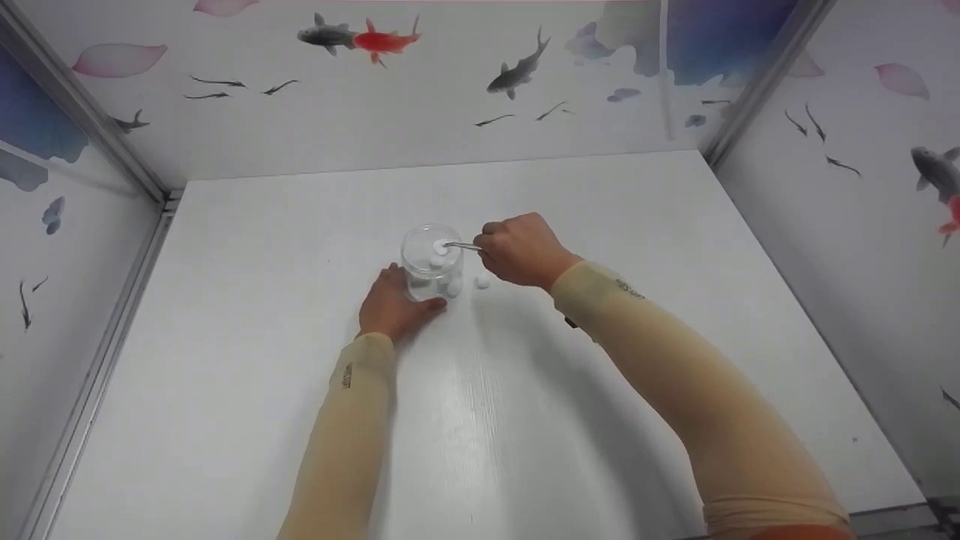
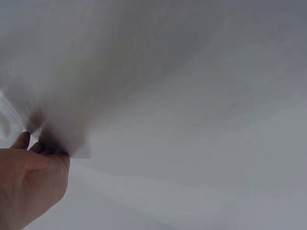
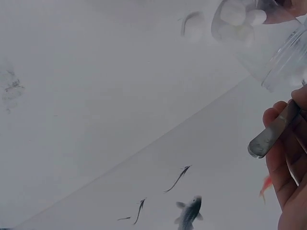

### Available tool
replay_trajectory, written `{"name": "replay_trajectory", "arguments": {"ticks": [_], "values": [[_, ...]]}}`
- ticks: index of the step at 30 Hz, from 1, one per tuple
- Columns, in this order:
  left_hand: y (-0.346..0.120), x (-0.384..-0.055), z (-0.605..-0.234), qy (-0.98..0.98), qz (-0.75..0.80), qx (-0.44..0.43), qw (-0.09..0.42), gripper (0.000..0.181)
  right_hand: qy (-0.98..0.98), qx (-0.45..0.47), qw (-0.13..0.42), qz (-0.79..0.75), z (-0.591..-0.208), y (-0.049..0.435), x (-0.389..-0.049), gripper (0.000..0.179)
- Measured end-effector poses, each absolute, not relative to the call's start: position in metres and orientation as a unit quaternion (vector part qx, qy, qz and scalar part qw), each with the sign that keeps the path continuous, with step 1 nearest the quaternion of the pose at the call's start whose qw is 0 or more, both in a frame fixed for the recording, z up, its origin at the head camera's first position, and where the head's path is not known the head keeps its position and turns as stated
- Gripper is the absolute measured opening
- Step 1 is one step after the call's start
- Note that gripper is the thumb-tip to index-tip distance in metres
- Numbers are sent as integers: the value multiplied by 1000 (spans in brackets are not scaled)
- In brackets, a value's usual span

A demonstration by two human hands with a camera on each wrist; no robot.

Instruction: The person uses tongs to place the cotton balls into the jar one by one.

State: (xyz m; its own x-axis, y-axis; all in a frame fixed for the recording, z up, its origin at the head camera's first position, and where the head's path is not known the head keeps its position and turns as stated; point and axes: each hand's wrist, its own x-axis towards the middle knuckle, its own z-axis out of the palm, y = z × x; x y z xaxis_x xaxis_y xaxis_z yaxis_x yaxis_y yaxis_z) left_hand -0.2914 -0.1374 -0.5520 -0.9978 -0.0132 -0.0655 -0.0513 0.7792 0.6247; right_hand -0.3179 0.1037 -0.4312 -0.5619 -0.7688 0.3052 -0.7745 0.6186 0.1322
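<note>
A clear jar (image 1: 411, 289) stands on the table with several white cotton balls (image 3: 233, 12) in it. My left hand (image 1: 391, 306) grips the jar's near left side, thumb in front; in the left wrist view the left hand (image 2: 36, 179) shows only at the lower left edge. My right hand (image 1: 523, 249) holds metal tweezers (image 1: 465, 246), whose tips reach over the jar's mouth to a cotton ball (image 1: 441, 247). The tweezers' rounded back end (image 3: 261, 145) sticks out of the right hand (image 3: 292, 167) in the right wrist view. One loose cotton ball (image 1: 481, 283) lies right of the jar.
The white table (image 1: 247, 247) is enclosed at the back and both sides by panels printed with fish. The back panel (image 1: 450, 120) meets the table's far edge, beyond the jar.
</note>
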Motion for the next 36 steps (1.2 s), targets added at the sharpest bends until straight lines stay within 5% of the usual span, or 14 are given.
{"name": "replay_trajectory", "arguments": {"ticks": [36], "values": [[-137, -289, -552, 938, 341, -27, 52, 109, -888, 426, 171, 16, -437, 121, -321, 11]]}}
